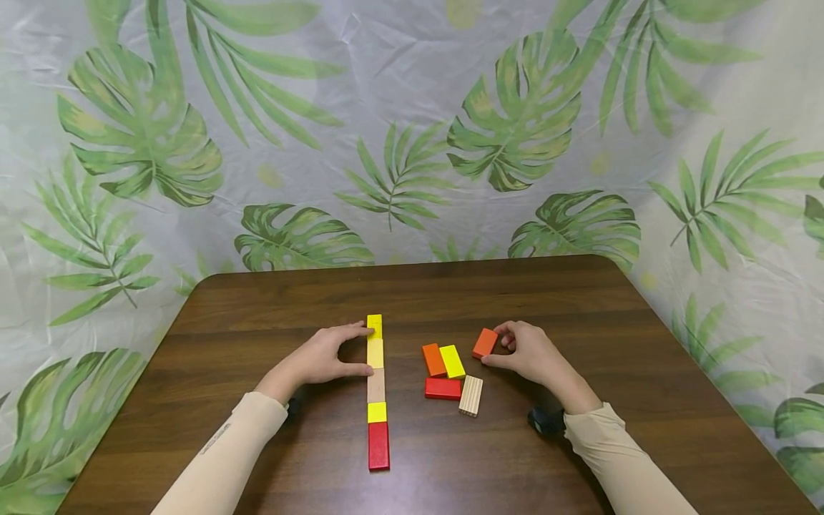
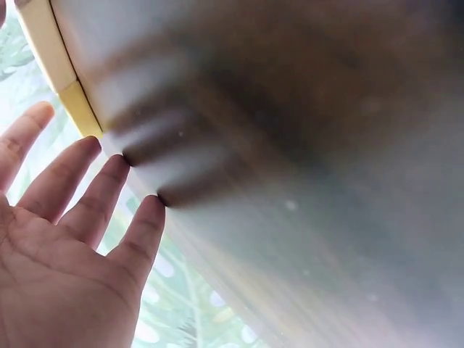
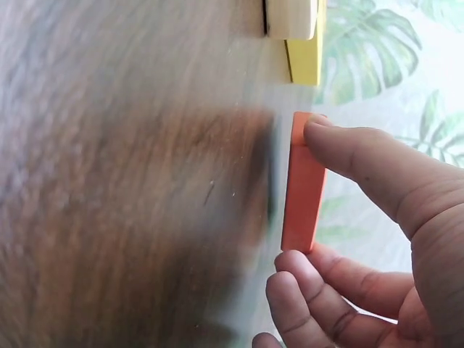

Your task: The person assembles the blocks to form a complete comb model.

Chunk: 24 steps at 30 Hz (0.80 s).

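A straight row of wooden blocks runs away from me on the table: a red block (image 1: 379, 447) nearest, then a small yellow block (image 1: 377, 413), a plain wood block (image 1: 376, 386), a pale yellow block (image 1: 375, 355) and a yellow block (image 1: 375, 322) at the far end. My left hand (image 1: 317, 356) is at the row's left side, index fingertip by the far yellow block and thumb by the plain one. Its fingers look spread and straight in the left wrist view. Between thumb and fingertips, my right hand (image 1: 533, 352) pinches an orange block (image 3: 303, 192), close over the table.
Between the hands lies a loose group: another orange block (image 1: 434, 360), a yellow block (image 1: 453, 362), a red block (image 1: 443, 388) and a grooved wood block (image 1: 471, 395). A leaf-patterned cloth (image 1: 412, 129) hangs behind the dark wooden table (image 1: 502, 286).
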Each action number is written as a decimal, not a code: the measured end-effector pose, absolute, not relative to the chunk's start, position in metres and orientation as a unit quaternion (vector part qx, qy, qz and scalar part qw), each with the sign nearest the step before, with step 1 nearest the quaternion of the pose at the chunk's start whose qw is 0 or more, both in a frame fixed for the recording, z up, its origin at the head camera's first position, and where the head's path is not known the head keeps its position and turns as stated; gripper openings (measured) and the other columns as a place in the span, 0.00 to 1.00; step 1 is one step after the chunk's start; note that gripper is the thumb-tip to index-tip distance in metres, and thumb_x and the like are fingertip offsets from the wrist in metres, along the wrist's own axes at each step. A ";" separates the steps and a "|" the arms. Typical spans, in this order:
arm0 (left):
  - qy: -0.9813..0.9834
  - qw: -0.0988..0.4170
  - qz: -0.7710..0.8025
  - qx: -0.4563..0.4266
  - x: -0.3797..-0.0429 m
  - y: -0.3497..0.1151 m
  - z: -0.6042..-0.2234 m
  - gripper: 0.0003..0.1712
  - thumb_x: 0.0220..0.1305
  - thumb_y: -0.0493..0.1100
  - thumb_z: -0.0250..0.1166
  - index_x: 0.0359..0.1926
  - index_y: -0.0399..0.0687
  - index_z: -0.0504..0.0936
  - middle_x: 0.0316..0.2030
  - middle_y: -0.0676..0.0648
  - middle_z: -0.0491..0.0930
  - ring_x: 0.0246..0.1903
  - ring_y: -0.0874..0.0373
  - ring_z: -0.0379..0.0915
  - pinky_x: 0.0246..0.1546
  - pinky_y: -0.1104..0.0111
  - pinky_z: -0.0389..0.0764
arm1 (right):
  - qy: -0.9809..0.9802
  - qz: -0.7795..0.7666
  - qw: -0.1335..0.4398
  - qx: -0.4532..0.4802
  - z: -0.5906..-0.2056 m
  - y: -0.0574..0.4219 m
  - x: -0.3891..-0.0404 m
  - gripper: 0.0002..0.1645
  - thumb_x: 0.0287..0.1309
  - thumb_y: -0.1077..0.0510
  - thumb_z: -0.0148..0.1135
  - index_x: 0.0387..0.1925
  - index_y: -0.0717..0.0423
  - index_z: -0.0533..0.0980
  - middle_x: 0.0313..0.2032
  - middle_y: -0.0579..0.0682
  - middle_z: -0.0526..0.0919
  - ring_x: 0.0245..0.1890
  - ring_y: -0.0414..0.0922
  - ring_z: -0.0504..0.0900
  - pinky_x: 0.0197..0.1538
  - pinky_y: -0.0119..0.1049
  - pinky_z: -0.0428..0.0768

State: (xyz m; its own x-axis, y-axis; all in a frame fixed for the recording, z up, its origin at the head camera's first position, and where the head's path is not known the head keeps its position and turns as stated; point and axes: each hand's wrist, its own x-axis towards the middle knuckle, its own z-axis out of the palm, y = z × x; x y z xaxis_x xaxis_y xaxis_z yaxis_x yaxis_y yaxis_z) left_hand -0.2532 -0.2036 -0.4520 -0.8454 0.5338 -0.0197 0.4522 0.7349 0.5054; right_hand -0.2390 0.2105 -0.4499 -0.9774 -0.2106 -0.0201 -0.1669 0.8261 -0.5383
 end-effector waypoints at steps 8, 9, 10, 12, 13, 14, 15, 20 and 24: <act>0.918 0.065 0.267 0.286 -0.233 -0.204 -0.451 0.42 0.64 0.62 0.77 0.74 0.50 0.79 0.79 0.41 0.69 0.78 0.40 0.67 0.76 0.43 0.71 | 0.951 -0.292 0.024 -0.095 -0.444 0.205 -0.231 0.39 0.56 0.43 0.82 0.60 0.63 0.81 0.44 0.52 0.84 0.45 0.49 0.81 0.52 0.47 0.84; 0.916 0.064 0.270 0.289 -0.230 -0.204 -0.451 0.42 0.64 0.62 0.78 0.73 0.50 0.79 0.79 0.41 0.69 0.77 0.40 0.68 0.75 0.43 0.72 | 0.951 -0.294 0.023 -0.096 -0.443 0.204 -0.230 0.39 0.56 0.42 0.82 0.60 0.63 0.81 0.44 0.52 0.84 0.45 0.49 0.81 0.52 0.47 0.84; 0.915 0.063 0.271 0.292 -0.227 -0.204 -0.451 0.42 0.64 0.62 0.78 0.73 0.50 0.79 0.79 0.41 0.70 0.77 0.40 0.68 0.75 0.43 0.72 | 0.950 -0.295 0.021 -0.095 -0.441 0.203 -0.228 0.39 0.56 0.42 0.82 0.60 0.62 0.81 0.44 0.52 0.84 0.46 0.49 0.81 0.53 0.47 0.85; 0.913 0.061 0.272 0.297 -0.220 -0.204 -0.450 0.42 0.63 0.61 0.79 0.73 0.50 0.79 0.79 0.41 0.70 0.77 0.40 0.69 0.74 0.43 0.73 | 0.949 -0.298 0.018 -0.097 -0.438 0.201 -0.225 0.39 0.55 0.42 0.83 0.60 0.62 0.82 0.45 0.52 0.84 0.46 0.49 0.82 0.53 0.48 0.85; 0.913 0.059 0.270 0.299 -0.217 -0.204 -0.450 0.42 0.62 0.61 0.79 0.73 0.51 0.79 0.79 0.41 0.70 0.76 0.40 0.69 0.74 0.43 0.74 | 0.949 -0.299 0.016 -0.100 -0.437 0.200 -0.223 0.39 0.55 0.42 0.83 0.60 0.62 0.82 0.45 0.52 0.84 0.46 0.49 0.82 0.53 0.48 0.84; 0.913 0.057 0.269 0.301 -0.214 -0.204 -0.450 0.42 0.62 0.61 0.79 0.73 0.51 0.79 0.79 0.41 0.70 0.76 0.40 0.69 0.74 0.43 0.74 | 0.949 -0.300 0.014 -0.102 -0.436 0.198 -0.221 0.39 0.56 0.42 0.83 0.61 0.62 0.82 0.45 0.52 0.84 0.47 0.49 0.82 0.53 0.48 0.84; 0.912 0.057 0.270 0.303 -0.211 -0.204 -0.450 0.42 0.62 0.61 0.79 0.73 0.51 0.79 0.79 0.41 0.70 0.76 0.40 0.69 0.73 0.42 0.74 | 0.948 -0.300 0.013 -0.104 -0.435 0.197 -0.220 0.39 0.56 0.42 0.83 0.61 0.61 0.82 0.45 0.52 0.84 0.47 0.50 0.81 0.53 0.48 0.84; 0.914 0.060 0.260 0.306 -0.198 -0.201 -0.450 0.43 0.61 0.61 0.80 0.73 0.53 0.79 0.80 0.42 0.68 0.76 0.37 0.69 0.72 0.40 0.74 | 0.947 -0.298 0.007 -0.122 -0.430 0.189 -0.209 0.39 0.55 0.42 0.83 0.60 0.60 0.82 0.44 0.52 0.84 0.47 0.51 0.81 0.52 0.47 0.83; 0.916 0.059 0.249 0.308 -0.189 -0.199 -0.449 0.48 0.57 0.65 0.81 0.74 0.53 0.78 0.81 0.42 0.66 0.76 0.37 0.68 0.71 0.38 0.74 | 0.942 -0.301 -0.005 -0.146 -0.429 0.182 -0.201 0.38 0.53 0.42 0.85 0.58 0.59 0.83 0.43 0.51 0.84 0.46 0.50 0.81 0.50 0.44 0.83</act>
